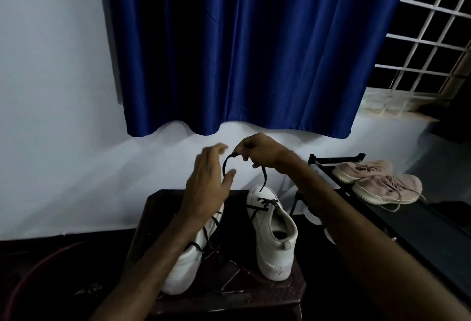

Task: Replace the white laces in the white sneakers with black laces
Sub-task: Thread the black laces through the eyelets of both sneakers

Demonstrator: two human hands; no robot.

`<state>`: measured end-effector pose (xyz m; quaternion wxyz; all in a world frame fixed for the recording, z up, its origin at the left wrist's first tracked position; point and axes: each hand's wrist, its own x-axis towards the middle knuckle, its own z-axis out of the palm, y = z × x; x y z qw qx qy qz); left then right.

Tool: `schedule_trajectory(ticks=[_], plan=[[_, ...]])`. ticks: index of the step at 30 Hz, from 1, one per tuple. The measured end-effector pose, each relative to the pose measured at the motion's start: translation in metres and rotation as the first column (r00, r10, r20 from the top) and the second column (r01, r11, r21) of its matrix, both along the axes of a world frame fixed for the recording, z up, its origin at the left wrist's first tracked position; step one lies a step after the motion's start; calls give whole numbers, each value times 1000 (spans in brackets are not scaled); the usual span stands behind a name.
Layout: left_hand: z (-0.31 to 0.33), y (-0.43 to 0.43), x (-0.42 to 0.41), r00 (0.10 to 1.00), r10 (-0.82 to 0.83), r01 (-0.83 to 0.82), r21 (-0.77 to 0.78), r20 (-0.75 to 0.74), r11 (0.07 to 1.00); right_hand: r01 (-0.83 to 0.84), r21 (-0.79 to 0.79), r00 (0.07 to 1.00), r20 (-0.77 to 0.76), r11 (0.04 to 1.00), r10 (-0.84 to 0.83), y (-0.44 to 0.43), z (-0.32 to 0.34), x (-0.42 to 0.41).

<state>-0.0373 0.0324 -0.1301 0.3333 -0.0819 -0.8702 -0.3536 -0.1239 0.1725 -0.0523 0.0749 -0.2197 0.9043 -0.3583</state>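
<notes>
Head view, the only one. Your right hand [257,152] is raised over the far end of the stool, fingers curled and pinching the black lace [263,178] near its tip. One strand runs taut from that pinch down into the far eyelets of the right sneaker [276,244], and a short free end loops out toward the left. Lifting it that way likely draws the slack through and keeps the tip clear for the next eyelet. Your left hand [206,185] is spread wide and holds nothing. It is blurred, with its thumb just beside the loose loop, probably about to take it. The right sneaker shows black crossings only at its far eyelets, so by the look of it lacing is partway done. The left sneaker [183,264], half hidden under your left forearm, carries black lace along its length and seems finished. Both stand heels near, toes far, on a dark glossy stool [229,292], which puts the eyelets facing you. The uppers are smooth, matte white and stiff at the collar; the lace is thin, flat-looking and limp. No white laces can be made out. To the right, a pair of soft pink knit shoes [377,180] sits on a black rack [420,231]. A satiny blue curtain [242,53] hangs on the far wall.
</notes>
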Motion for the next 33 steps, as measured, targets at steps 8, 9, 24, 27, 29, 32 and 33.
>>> schedule_trajectory(ticks=[8, 9, 24, 27, 29, 32, 33], plan=[[25, -3, -25, 942, -252, 171, 331, 220, 928, -89, 6, 994, -70, 996, 89, 7, 0, 6], [22, -4, -25, 951, -224, 150, 313, 215, 938, -88, 29, 995, -52, 996, 90, 11, -2, 5], [10, 18, -39, 917, -296, 205, 321, 267, 925, -50, -2, 983, -177, 999, 49, 34, -12, 6], [12, 27, -44, 872, -381, 228, 433, 307, 872, -58, 21, 970, -237, 998, 61, 29, -10, 8], [12, 28, -44, 858, -364, 177, 456, 363, 872, -70, 33, 970, -232, 997, 76, 32, -10, 9], [9, 24, -43, 875, -250, 139, 279, 415, 950, -77, 90, 962, -255, 993, 97, 40, -11, 9], [6, 23, -43, 878, -238, 135, 262, 415, 955, -73, 87, 962, -258, 994, 93, 43, -11, 9]])
